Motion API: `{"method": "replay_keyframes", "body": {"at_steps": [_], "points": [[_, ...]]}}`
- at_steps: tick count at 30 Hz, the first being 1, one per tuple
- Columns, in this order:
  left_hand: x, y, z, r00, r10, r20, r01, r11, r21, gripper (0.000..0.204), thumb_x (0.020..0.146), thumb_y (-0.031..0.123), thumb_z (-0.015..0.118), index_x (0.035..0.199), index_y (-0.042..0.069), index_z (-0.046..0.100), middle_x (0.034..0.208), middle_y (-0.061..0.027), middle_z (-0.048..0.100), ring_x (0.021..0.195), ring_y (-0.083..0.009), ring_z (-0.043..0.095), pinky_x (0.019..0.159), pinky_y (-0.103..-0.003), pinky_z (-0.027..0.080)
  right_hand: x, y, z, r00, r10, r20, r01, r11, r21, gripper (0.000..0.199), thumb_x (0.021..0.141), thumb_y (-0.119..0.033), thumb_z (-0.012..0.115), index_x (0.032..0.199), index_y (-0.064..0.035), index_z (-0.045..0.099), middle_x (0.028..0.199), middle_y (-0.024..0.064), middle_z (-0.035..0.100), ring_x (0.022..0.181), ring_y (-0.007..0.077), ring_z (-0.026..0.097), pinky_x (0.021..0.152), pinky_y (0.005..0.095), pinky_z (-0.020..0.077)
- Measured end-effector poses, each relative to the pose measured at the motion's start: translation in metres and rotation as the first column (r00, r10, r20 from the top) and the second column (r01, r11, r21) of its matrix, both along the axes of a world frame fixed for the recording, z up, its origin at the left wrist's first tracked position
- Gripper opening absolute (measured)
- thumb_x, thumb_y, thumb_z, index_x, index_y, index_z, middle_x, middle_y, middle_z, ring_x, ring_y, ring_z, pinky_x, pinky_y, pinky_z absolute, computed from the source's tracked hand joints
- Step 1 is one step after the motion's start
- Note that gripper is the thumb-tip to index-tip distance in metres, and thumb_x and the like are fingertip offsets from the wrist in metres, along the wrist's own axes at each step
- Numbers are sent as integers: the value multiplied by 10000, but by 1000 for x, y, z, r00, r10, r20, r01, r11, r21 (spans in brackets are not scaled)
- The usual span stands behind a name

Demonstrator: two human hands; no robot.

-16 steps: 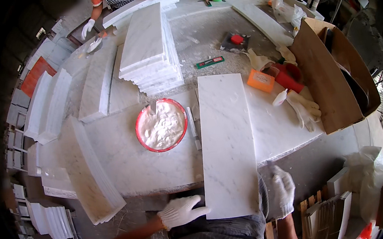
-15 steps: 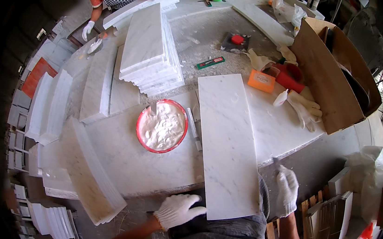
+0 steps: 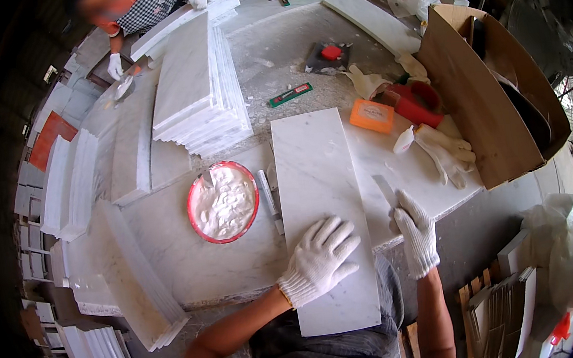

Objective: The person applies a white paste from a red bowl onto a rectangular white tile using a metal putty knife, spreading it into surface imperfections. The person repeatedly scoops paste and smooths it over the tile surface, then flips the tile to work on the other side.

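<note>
A long white marble slab (image 3: 316, 183) lies lengthwise on the stone worktable (image 3: 198, 265), its near end jutting over the table's edge. My left hand (image 3: 317, 259), in a white knit glove, rests flat on the slab's near part with fingers spread. My right hand (image 3: 414, 230), also gloved, is just right of the slab and grips a thin flat metal blade (image 3: 385, 189) that points away from me. Left of the slab sits a red bowl of white paste (image 3: 222, 202), with a small tool (image 3: 269, 198) lying between them.
A stack of marble slabs (image 3: 197, 90) stands at the table's back. An open cardboard box (image 3: 494, 94), spare gloves (image 3: 440, 149) and an orange block (image 3: 371, 115) are at the right. Another person in gloves (image 3: 136, 13) works at the far side. More slabs (image 3: 132, 272) lean at left.
My left hand moved up from the table's edge onto the slab. My right hand moved forward, right of the slab, holding the blade.
</note>
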State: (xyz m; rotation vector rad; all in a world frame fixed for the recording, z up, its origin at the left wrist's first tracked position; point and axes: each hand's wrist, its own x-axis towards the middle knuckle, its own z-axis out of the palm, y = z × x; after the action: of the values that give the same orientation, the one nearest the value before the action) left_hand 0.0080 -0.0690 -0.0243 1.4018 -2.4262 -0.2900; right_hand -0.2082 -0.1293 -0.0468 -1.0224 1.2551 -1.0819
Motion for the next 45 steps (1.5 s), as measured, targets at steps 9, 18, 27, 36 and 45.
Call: {"method": "replay_keyframes", "body": {"at_steps": [9,18,27,36,45], "points": [[-1,-5,-6,998,45,-53,-47,999,-26,425,845,357,709,1200,133,643,1342,-64,553,1313,-275,474,1112,-478,377,39,-108,-22,932,242,-271,-300,933,-197,299,934,-58,580,1216,-17,674,928,67,683,758,116,580,729,270,495],[0,-6,-4,997,53,-51,-52,999,10,390,875,349,685,1191,124,651,1332,-64,563,1307,-271,480,1112,-471,375,50,-142,-30,830,369,-419,-489,841,-229,268,937,-39,558,1170,-4,687,973,78,662,809,147,599,764,295,508],[-1,-7,-5,997,61,-53,-61,998,14,372,874,346,687,1175,128,661,1328,-59,565,1302,-267,483,1114,-465,371,53,-138,-17,769,306,-561,-534,789,-302,245,912,-48,572,1112,-50,714,1045,134,699,988,303,636,906,364,493],[0,-9,-3,997,57,-51,-56,998,26,362,869,335,691,1165,128,663,1317,-57,566,1294,-267,487,1103,-464,384,55,-133,-24,756,216,-617,-536,746,-396,274,907,-25,567,1139,-66,707,1014,159,683,966,334,637,885,380,502],[1,-9,-1,998,54,-30,-53,999,11,355,873,337,685,1161,130,662,1303,-61,571,1288,-261,490,1108,-460,379,57,-113,-16,737,165,-656,-495,793,-356,323,884,-4,561,1166,-82,697,965,178,663,928,375,612,847,407,499]]}}
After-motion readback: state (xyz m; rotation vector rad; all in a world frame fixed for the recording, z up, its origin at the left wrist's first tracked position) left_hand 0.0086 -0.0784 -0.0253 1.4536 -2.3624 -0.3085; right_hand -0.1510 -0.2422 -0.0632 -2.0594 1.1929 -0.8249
